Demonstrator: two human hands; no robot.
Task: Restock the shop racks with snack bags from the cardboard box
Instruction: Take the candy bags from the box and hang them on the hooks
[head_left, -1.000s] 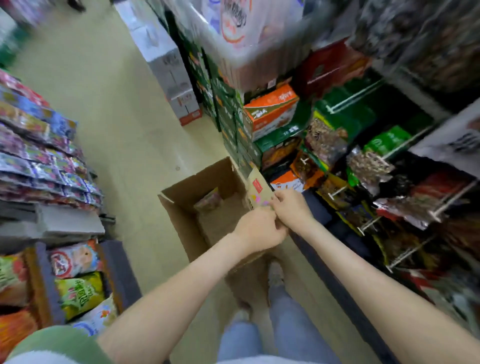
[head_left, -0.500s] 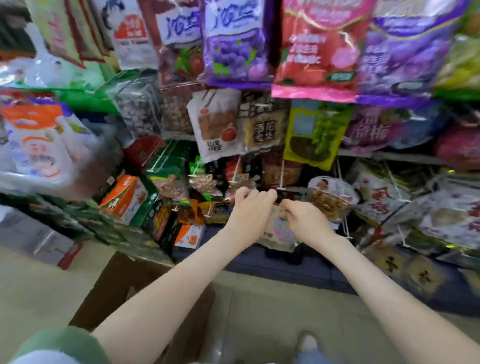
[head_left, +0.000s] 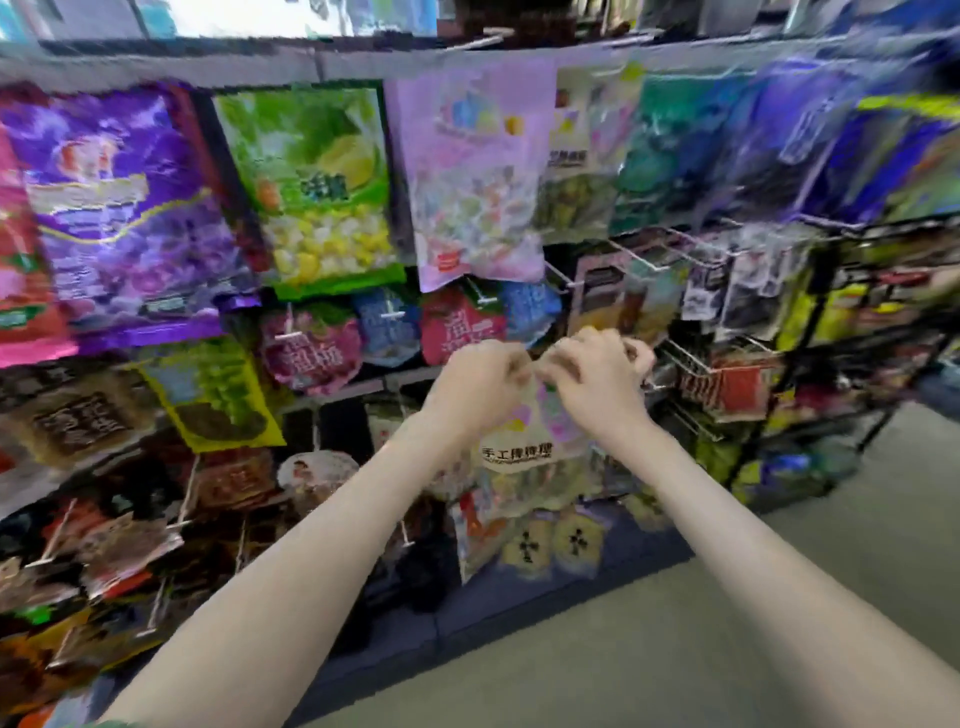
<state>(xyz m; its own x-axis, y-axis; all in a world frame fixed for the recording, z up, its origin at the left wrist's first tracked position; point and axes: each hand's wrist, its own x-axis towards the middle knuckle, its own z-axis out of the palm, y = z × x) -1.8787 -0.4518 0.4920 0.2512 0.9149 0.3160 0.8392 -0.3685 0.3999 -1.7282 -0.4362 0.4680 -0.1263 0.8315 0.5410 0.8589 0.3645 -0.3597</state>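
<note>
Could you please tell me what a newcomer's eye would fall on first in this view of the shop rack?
First, the left hand and right hand at the centre, together pinching the top of a small pale snack bag in front of the rack. Next, the large bright bags hanging along the top: a purple bag at the left, a green bag beside it, a lilac bag in the middle.

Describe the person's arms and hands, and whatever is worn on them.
Both forearms are bare. The left hand and right hand wear no gloves, and no watch or bracelet shows at either wrist. A sliver of green sleeve shows at the left arm's upper end. Blur hides any rings.
</note>
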